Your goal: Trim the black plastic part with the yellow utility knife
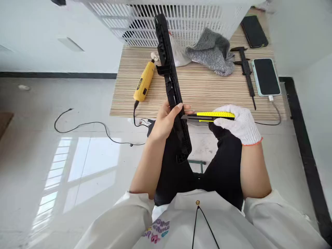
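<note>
A long black molded plastic part (169, 76) stands tilted in front of me, reaching from above my lap up toward the basket. My bare left hand (168, 119) is closed around its lower half, thumb on the near face. In a white knitted glove, my right hand (237, 122) grips a yellow and black utility knife (215, 116). The blade points left and meets or overlaps the right edge of the plastic part close to my left thumb; whether it touches I cannot tell.
A white slatted basket (171, 20) stands at the back of the wood-striped table (207, 93). On the table lie a yellow corded rotary tool (144, 81), a grey cloth (214, 52), a black caliper (245, 67), a dark phone (254, 31) and a charging phone (266, 76). A cable (85, 123) trails across the floor.
</note>
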The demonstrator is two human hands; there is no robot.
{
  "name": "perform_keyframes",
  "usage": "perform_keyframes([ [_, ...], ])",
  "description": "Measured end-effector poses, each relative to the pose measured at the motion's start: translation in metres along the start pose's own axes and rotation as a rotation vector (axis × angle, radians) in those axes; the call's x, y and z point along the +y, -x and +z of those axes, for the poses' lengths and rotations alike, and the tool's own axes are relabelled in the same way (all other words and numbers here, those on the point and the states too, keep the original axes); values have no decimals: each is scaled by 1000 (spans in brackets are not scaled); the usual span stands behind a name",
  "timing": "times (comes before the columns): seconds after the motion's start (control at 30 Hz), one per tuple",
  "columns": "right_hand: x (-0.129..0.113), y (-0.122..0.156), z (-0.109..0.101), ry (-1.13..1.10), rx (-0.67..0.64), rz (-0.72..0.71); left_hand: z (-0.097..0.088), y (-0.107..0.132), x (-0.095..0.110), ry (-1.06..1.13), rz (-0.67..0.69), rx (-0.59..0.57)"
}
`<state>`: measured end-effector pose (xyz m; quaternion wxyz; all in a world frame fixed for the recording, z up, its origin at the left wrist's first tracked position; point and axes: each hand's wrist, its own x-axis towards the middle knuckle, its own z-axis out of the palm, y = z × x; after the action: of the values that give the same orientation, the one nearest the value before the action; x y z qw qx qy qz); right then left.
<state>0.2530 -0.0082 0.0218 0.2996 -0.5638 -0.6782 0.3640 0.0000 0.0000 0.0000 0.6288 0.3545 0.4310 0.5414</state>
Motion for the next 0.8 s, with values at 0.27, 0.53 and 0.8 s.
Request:
perform_keyframes([
  [0.27, -1, 0, -2, -44, -83, 0, 1, 2, 0, -57, -40, 35],
  [0.53, 3, 0, -2, -42, -73, -23, 0, 1, -1, -32, -56, 42],
  [0.8, 4, -1, 0, -5, -42, -46, 0, 3, 2, 33, 7, -73],
])
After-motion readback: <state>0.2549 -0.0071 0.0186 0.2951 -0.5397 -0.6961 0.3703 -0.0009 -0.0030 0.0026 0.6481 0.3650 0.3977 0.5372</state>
